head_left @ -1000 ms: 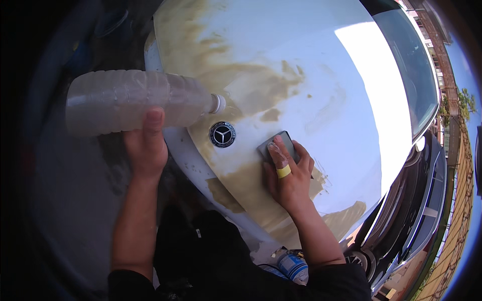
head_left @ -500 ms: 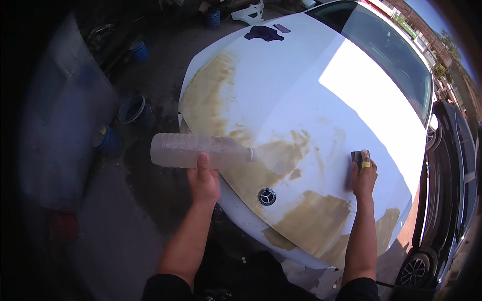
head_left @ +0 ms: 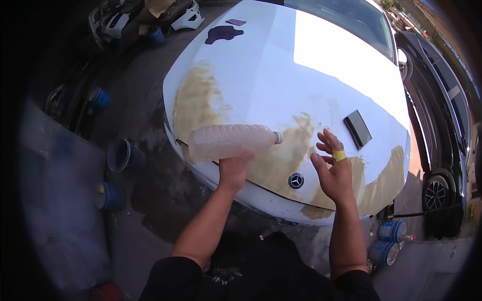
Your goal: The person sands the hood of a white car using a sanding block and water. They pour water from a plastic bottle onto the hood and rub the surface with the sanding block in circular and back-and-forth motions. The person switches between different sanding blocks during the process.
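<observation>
My left hand (head_left: 235, 169) is wrapped round a cloudy plastic bottle (head_left: 226, 141), held on its side over the front of the white car hood (head_left: 256, 75). The bottle's capped end points right. My right hand (head_left: 333, 173) hovers over the hood with fingers apart and nothing in them; a yellow band (head_left: 339, 155) circles one finger. To its upper right a dark sanding block (head_left: 357, 129) lies on the white surface, apart from the hand. Tan filler patches (head_left: 271, 165) spread over the hood's front and left side, around a round emblem (head_left: 296, 180).
A dark cloth (head_left: 223, 33) and a small purple pad (head_left: 235, 22) lie at the hood's far left. Blue buckets (head_left: 120, 154) stand on the floor at left, and paint pails (head_left: 392, 231) at lower right. A black car (head_left: 437, 130) is parked on the right.
My right hand has let go of the sanding block, which now rests on the hood, and has drawn back leftward. The bottle has moved right with my left hand. The view has shifted.
</observation>
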{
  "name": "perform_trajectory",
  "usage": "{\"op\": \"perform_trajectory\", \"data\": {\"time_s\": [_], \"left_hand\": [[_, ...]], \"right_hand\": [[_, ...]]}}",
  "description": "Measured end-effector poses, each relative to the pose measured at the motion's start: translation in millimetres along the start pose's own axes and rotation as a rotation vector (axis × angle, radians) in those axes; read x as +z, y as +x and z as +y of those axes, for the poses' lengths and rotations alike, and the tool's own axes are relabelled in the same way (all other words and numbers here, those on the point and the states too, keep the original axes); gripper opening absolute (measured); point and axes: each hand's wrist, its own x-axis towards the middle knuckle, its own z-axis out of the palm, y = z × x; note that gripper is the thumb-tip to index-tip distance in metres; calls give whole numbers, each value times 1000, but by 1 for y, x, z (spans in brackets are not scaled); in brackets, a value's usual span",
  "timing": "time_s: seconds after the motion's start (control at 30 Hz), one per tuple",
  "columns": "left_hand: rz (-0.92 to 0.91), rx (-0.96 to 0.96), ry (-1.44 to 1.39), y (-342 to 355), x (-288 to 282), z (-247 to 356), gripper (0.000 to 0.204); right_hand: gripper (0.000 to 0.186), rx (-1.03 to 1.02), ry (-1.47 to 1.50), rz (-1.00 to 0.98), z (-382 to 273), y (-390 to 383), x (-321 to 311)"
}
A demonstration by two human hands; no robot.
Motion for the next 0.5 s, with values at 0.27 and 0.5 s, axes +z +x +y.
{"op": "perform_trajectory", "data": {"time_s": [0.27, 0.5], "left_hand": [[-574, 705, 653, -21, 28, 13, 70], [-903, 680, 804, -14, -15, -13, 81]], "right_hand": [[89, 622, 954, -140, -7, -81, 24], [89, 689, 922, -88, -5, -96, 75]]}}
